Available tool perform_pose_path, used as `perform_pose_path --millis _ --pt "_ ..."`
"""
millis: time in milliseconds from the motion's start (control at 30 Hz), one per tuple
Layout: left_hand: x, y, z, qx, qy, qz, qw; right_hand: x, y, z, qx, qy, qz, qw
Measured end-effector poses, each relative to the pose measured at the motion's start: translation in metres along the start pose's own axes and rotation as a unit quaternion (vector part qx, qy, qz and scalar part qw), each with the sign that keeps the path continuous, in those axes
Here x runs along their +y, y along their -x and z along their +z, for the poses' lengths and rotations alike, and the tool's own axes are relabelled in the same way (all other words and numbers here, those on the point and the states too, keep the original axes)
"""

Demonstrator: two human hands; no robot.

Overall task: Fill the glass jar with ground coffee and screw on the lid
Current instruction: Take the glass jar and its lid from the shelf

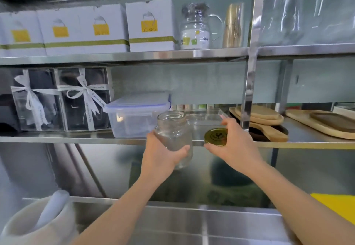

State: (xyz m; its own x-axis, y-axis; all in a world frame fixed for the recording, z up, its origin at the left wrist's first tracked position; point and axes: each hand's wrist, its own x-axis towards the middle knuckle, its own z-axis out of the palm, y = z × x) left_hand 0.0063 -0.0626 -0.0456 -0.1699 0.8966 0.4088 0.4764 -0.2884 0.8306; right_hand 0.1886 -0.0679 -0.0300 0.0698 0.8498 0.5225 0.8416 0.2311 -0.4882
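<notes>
Glass jar (173, 135) sits empty, gripped by left hand (163, 152); at its 3 o'clock, right hand (233, 145) pinches the lid (216, 136). Coffee must come next.

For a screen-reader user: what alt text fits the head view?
The left hand holds an empty, open glass jar and the right hand holds its gold lid, in front of steel shelves stocked with boxes.

"LIFE STYLE" stands on the white box's (150, 26) yellow label.
</notes>
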Motion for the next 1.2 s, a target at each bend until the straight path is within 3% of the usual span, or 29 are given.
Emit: perform_pose_path --millis 367,767,1000,1200 --pt "0.022 0.135 -0.08 0.017 0.03 -0.034 0.999 -0.067 0.136 -0.079 -0.042 -0.125 -0.025 0.991" --pt "-0.012 0.294 -0.11 -0.019 0.048 -0.105 0.993 -0.069 0.301 -0.07 -0.111 -0.21 0.123 0.964" --pt "-0.048 0.356 -0.113 -0.051 0.056 -0.19 0.979 -0.068 0.394 -0.023 -0.214 -0.197 0.177 0.94" --pt "-0.073 0.399 -0.111 -0.068 0.046 -0.233 0.969 -0.054 0.456 0.004 -0.284 -0.065 0.194 0.937"
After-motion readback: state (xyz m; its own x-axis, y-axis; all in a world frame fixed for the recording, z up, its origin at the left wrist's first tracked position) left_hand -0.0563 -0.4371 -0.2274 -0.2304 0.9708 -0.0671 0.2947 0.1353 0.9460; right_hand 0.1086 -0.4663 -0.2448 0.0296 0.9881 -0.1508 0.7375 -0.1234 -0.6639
